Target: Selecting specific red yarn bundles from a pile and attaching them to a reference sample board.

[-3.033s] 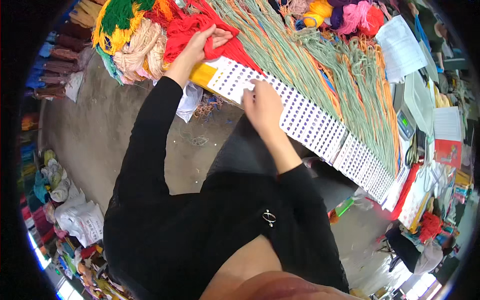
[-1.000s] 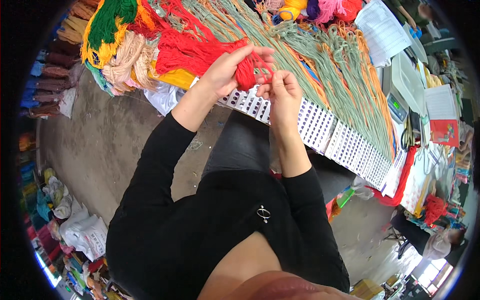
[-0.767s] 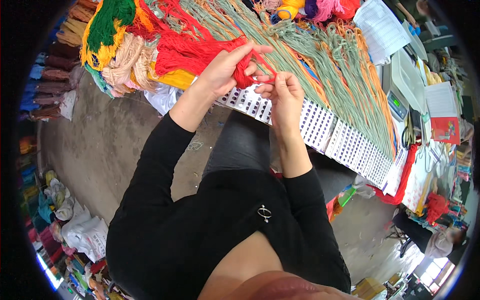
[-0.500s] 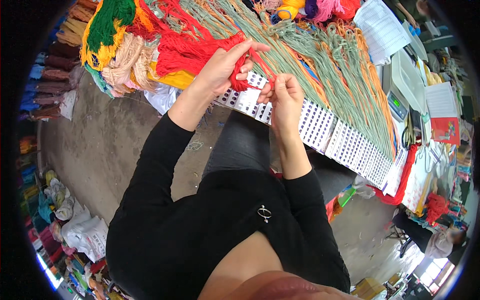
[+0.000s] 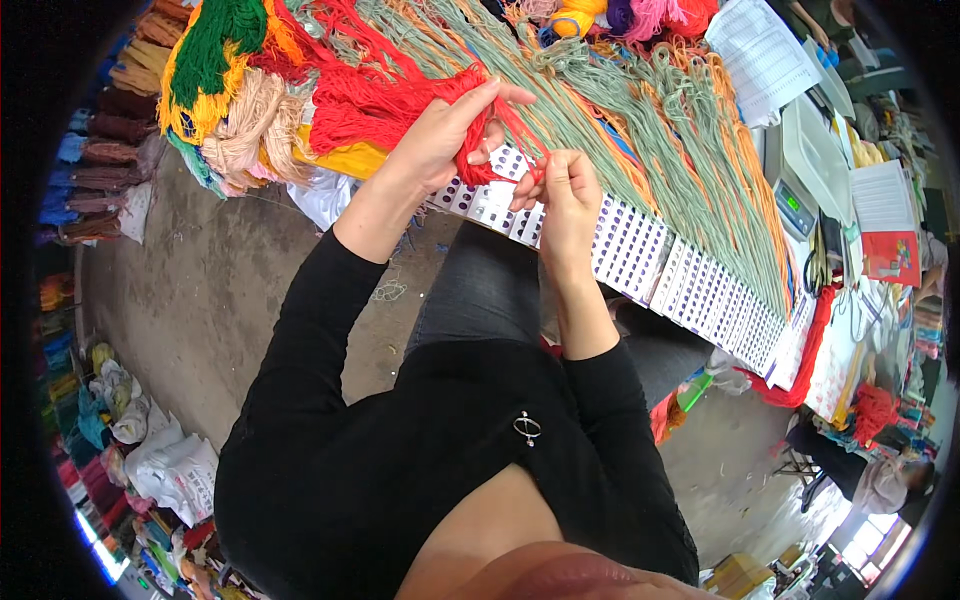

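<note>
A thick bundle of red thread (image 5: 360, 108) lies across the table's near left part. My left hand (image 5: 445, 138) holds strands from it, with the index finger stretched out and the other fingers curled in the red loops. Close to its right, my right hand (image 5: 568, 200) is closed, thumb against fingers, pinching a few red strands pulled taut between the hands. Below both hands runs a white card strip (image 5: 630, 245) with rows of dark holes along the table's near edge. Grey-green and orange threads (image 5: 690, 150) spread out from it.
Green and yellow skeins (image 5: 215, 60) and a beige skein (image 5: 255, 120) hang at the left table end. A scale (image 5: 795, 205) with a tray, paper sheets (image 5: 762, 60) and a red booklet (image 5: 890, 258) lie right. White bags (image 5: 170, 465) lie on the floor; another person (image 5: 885, 480) is far right.
My right hand has shifted slightly left, nearer my left hand, still pinching the red strands. My left hand has barely moved.
</note>
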`<state>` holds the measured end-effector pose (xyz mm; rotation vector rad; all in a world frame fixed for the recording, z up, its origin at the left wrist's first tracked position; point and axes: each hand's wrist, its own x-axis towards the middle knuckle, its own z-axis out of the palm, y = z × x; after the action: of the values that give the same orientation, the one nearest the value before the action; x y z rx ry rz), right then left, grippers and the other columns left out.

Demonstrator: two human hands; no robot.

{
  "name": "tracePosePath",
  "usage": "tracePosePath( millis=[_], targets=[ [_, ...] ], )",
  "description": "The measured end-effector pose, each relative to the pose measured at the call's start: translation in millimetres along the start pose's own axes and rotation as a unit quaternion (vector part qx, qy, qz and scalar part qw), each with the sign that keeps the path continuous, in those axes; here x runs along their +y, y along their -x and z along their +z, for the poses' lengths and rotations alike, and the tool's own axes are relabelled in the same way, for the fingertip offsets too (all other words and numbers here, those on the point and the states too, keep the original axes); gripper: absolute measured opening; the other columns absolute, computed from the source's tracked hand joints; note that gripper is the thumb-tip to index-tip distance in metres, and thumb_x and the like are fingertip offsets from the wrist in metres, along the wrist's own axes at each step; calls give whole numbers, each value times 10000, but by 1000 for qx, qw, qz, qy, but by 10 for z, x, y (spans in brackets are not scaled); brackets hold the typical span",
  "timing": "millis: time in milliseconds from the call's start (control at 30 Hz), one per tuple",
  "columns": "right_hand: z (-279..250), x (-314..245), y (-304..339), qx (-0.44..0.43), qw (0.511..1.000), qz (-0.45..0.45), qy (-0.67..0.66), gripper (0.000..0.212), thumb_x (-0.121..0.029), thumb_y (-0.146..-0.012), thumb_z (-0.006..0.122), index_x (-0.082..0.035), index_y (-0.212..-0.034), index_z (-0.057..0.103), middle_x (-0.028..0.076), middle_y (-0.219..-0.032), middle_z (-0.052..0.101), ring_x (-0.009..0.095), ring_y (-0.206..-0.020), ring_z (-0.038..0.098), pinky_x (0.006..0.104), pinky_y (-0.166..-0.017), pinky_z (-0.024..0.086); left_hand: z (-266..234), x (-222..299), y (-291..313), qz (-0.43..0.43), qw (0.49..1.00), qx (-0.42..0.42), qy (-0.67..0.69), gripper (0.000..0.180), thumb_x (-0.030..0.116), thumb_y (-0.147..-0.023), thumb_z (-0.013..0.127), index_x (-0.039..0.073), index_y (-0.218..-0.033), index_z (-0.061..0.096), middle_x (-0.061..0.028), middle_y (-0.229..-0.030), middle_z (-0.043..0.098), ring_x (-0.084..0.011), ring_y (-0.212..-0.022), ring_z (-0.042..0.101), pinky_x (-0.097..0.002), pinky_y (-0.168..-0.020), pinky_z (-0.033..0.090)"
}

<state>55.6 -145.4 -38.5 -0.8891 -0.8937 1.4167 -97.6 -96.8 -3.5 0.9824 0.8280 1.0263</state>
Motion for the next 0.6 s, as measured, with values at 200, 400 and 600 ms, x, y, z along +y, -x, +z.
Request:
tracePosePath(
  millis=[200,400,600],
  targets=[
    [-8,-1,11,2,1000,-7,7,219,-217,-971,402,-37,-858,454,79,-654,575,124,-514,544,212,-513,419,49,20,-9,-15,999,22,36,396,294,-984,340,3,-1123,570,-68,-783,626,-41,-482,431,-155,-415,327],
    [16,-2,56,8,1000,-19,21,194,-198,-953,458,-21,-882,492,59,-664,578,108,-540,552,214,-536,434,-34,61,-9,-25,996,-46,79,416,316,-977,352,-6,-1141,558,-85,-833,645,-38,-474,445,-145,-420,331],
    [-94,-159,75,46,920,-140,364,167,-166,-898,547,1,-901,561,92,-745,597,208,-677,574,313,-647,455,-376,193,-104,-110,989,-15,-100,494,429,-967,344,70,-734,592,84,-457,324,-21,-375,258,-192,-341,146]
  ],
)
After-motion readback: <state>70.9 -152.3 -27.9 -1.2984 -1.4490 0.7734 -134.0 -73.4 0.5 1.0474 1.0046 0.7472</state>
